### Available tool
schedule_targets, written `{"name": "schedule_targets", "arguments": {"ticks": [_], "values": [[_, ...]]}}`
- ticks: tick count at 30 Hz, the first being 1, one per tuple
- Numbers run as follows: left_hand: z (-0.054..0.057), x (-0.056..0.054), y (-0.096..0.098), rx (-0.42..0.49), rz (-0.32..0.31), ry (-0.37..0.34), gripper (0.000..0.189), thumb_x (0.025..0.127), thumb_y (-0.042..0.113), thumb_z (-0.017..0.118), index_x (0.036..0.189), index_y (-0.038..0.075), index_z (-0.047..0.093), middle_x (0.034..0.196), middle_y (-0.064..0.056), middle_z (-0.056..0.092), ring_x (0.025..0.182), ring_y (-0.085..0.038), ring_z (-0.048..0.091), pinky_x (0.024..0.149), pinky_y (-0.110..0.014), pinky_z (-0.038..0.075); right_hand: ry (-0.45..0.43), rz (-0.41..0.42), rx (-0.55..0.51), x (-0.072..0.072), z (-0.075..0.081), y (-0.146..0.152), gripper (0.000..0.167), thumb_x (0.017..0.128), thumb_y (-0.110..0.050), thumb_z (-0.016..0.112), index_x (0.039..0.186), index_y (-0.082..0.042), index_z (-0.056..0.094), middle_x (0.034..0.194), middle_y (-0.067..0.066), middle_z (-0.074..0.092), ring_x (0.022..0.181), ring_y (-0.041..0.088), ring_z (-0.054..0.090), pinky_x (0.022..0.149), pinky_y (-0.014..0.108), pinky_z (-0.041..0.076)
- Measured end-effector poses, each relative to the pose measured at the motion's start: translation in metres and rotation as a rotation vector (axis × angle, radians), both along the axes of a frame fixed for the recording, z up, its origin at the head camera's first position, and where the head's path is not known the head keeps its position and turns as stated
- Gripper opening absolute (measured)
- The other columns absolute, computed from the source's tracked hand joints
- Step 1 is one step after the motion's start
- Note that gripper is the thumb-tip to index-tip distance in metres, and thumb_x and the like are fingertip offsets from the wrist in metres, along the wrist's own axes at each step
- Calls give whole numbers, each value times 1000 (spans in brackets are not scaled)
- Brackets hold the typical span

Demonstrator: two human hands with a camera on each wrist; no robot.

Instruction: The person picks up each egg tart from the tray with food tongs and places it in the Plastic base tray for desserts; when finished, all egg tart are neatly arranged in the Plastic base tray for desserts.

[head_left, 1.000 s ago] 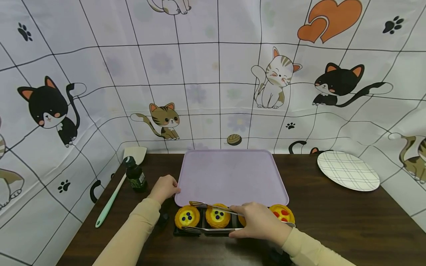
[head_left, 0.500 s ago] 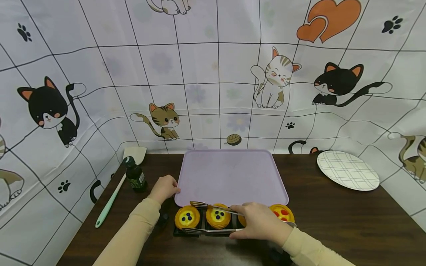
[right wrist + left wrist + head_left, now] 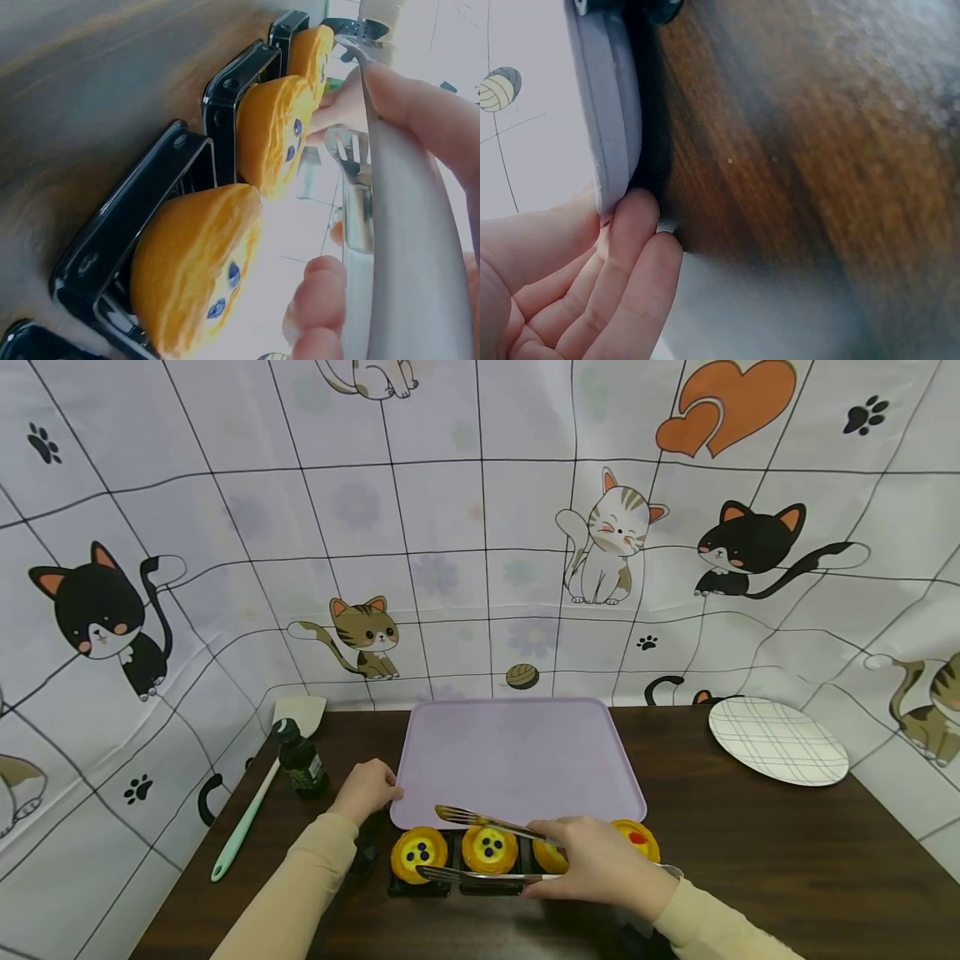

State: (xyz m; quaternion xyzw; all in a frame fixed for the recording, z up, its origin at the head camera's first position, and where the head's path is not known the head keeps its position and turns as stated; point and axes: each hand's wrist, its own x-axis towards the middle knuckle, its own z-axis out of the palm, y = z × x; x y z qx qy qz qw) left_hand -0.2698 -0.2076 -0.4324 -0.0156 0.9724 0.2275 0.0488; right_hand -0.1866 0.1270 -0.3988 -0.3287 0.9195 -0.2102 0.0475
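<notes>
My left hand (image 3: 366, 791) pinches the left edge of the lilac tray (image 3: 513, 760); in the left wrist view, thumb and fingertips meet on its rim (image 3: 615, 150). My right hand (image 3: 600, 860) grips metal tongs (image 3: 498, 824) with fork-like tips, pointing left above a row of egg tarts. Their two arms stand apart, with nothing between the tips. Dark blue dots top the left tart (image 3: 418, 853) and the one beside it (image 3: 489, 850). The right hand partly covers the third tart (image 3: 550, 857) and a red-topped one (image 3: 637, 837). Black plastic trays (image 3: 127, 240) hold the tarts.
Left of the lilac tray stand a dark green bottle (image 3: 302, 764) and a spatula (image 3: 247, 827) with a mint handle. A white plate (image 3: 780, 742) with a line pattern lies at the back right of the dark wooden table (image 3: 750, 843). Behind hangs a cat-print cloth (image 3: 450, 568).
My right hand has shifted slightly right with the tongs, and their tips have moved up and right a little. The left hand stays at the tray's edge. The head view has turned slightly.
</notes>
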Motion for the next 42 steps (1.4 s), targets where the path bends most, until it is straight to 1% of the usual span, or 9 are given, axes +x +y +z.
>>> {"name": "schedule_targets", "arguments": {"ticks": [6,13,17,22,24,28,29,36,42], "values": [[0,0,0,3,-11,1,13,82,12,72,75,1,68,63,-4,60,57,-17,53,55,-29,45,44,-72,-23,3,-1,13,70,71,-56,75,119,-7,64,110,3,68,95,18,65,77,36,53],[2,0,1,4,-20,-1,13,83,12,71,77,0,68,64,-5,60,58,-17,53,56,-30,46,51,-206,-74,3,-2,31,65,72,-53,75,121,-12,63,106,-2,67,71,9,57,59,26,45],[2,1,0,11,-20,-9,13,83,12,71,79,0,69,64,-5,60,58,-17,53,57,-30,46,57,-257,-95,-1,-3,41,68,73,-51,75,123,-7,62,118,5,65,83,14,62,71,32,50],[2,3,-4,14,-14,-4,13,83,12,71,77,1,69,63,-4,59,58,-16,53,56,-29,45,31,-296,-129,-9,-5,55,69,75,-45,76,124,0,59,99,9,69,64,8,53,64,29,46],[2,4,-5,12,-15,2,14,83,12,71,76,1,68,62,-4,59,57,-16,53,55,-30,45,-8,-333,-146,-12,-5,61,71,75,-43,77,125,2,57,80,4,64,52,7,40,56,26,40],[1,4,-5,13,-18,1,14,83,12,71,77,0,68,63,-4,60,58,-16,53,56,-30,46,-54,-418,-170,-18,-6,75,72,76,-43,76,127,3,54,67,-1,53,46,8,34,48,25,34],[0,4,-5,12,-18,-1,14,83,12,71,77,0,68,63,-5,60,58,-16,53,56,-30,46,-66,-435,-178,-19,-7,79,73,77,-43,75,128,3,53,64,-1,49,45,8,34,45,25,33],[0,3,-3,4,-25,-5,13,83,12,71,79,0,68,64,-4,60,58,-16,53,57,-30,46,-16,-523,-186,-31,-14,103,73,78,-40,74,129,6,50,89,12,62,59,14,48,49,27,40],[2,2,0,0,-21,-4,14,83,12,72,77,1,68,64,-4,59,58,-16,53,56,-30,45,24,-577,-220,-42,-20,121,67,81,-36,71,129,5,49,69,5,53,55,14,46,49,27,39]]}}
